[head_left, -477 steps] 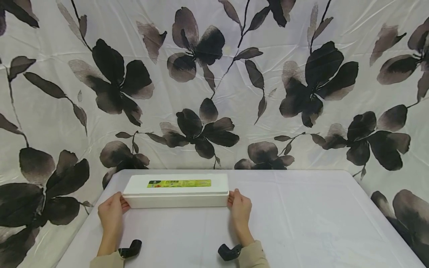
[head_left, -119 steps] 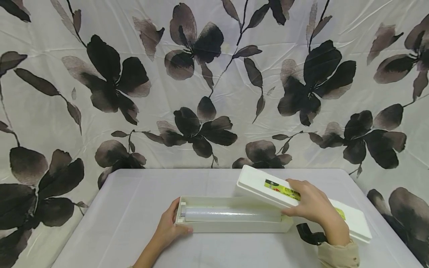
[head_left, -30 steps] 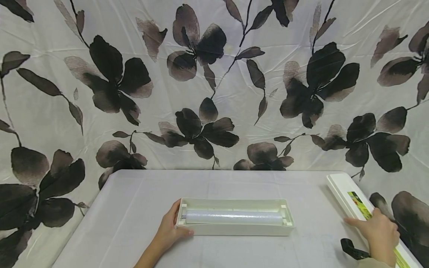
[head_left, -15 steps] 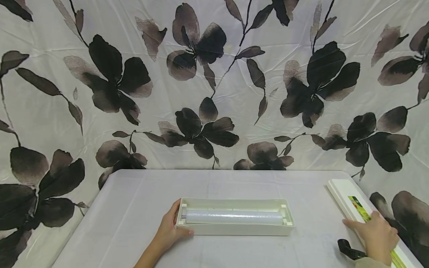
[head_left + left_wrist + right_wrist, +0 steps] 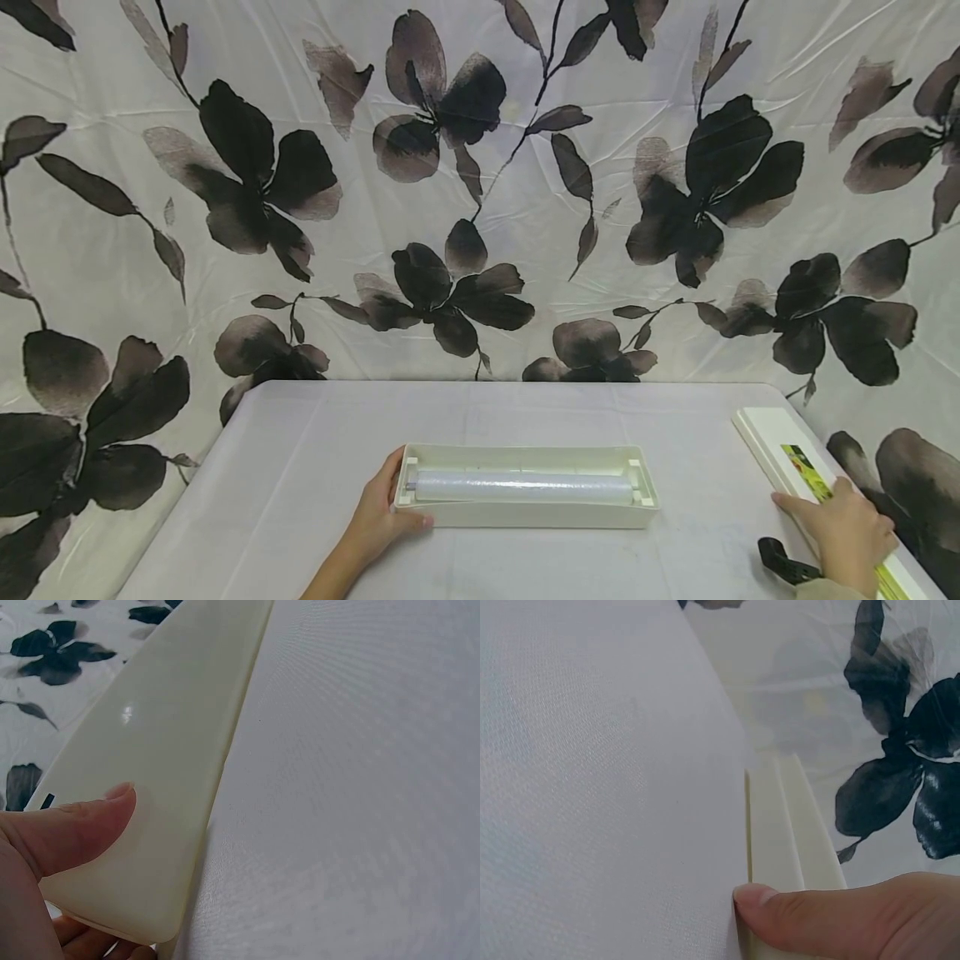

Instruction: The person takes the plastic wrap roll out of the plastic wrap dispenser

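A long off-white cling film box (image 5: 532,515) sits without its lid near the middle of the table. Inside it lies a roll of clear cling film (image 5: 525,485), shiny along its length. My left hand (image 5: 377,507) grips the box's left end; in the left wrist view the thumb (image 5: 90,825) presses the smooth front wall while the fingers curl behind the end. At the table's right edge, my right hand (image 5: 847,529) holds the white lid (image 5: 772,440), which lies slantwise along that edge with its yellow-green label up. The right thumb (image 5: 761,904) is on the lid's inner side.
A white cloth covers the table (image 5: 315,425). Behind it hangs a pale curtain (image 5: 570,50) with dark flowers. A black wrist-worn device (image 5: 783,560) sits by my right wrist. The lid runs close along the table's right edge.
The box was covered at the back left; it is now nearer and further right. Its lid came off, swung to the right edge and sank slightly in the last second. The left hand stays put lately.
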A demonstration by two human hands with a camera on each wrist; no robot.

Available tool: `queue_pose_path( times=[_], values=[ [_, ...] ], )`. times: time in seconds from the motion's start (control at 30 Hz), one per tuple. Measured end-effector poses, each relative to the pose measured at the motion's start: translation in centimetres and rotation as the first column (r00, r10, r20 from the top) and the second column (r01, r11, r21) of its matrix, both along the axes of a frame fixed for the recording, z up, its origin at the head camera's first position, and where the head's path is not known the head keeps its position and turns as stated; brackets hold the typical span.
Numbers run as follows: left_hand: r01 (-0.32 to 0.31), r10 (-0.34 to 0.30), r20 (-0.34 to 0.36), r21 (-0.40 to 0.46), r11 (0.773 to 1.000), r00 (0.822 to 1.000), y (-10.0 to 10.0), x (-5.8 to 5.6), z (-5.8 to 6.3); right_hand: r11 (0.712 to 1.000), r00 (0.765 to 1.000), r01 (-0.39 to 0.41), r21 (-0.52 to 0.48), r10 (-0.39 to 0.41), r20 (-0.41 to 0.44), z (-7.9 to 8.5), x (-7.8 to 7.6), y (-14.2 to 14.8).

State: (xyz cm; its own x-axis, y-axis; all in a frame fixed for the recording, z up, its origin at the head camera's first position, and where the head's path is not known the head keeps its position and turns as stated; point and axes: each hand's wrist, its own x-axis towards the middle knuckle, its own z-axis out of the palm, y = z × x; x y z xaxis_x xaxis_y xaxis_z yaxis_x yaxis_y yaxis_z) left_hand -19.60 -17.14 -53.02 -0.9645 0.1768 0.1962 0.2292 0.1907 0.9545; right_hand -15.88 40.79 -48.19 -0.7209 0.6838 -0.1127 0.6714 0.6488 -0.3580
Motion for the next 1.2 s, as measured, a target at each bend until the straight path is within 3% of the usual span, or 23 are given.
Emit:
queue_pose_path(
  times=[0.33, 0.57, 0.87, 1.07, 1.2],
  values=[
    [0.015, -0.017, -0.071, -0.033, 0.999, 0.997, -0.2, 0.1, -0.1, 0.999, 1.0, 0.011, -0.036, -0.011, 0.005, -0.1, -0.1, 0.2],
    [-0.011, 0.009, -0.034, -0.053, 0.999, 0.999, -0.2, 0.1, 0.0, 0.998, 1.0, 0.026, -0.057, -0.025, 0.019, -0.1, -0.2, 0.1],
    [-0.007, 0.004, -0.038, -0.064, 0.998, 0.999, -0.2, 0.0, -0.1, 0.997, 1.0, 0.013, -0.074, -0.013, 0.009, 0.0, -0.2, 0.2],
    [0.004, -0.008, -0.068, -0.062, 0.998, 0.998, -0.3, 0.0, -0.2, 0.993, 0.999, -0.033, -0.111, 0.029, -0.036, 0.5, -0.7, 0.3],
    [0.01, -0.014, -0.067, -0.057, 0.998, 0.998, -0.2, 0.0, -0.1, 0.992, 0.992, -0.067, -0.111, 0.054, -0.112, 1.2, -1.1, -0.4]
  ],
)
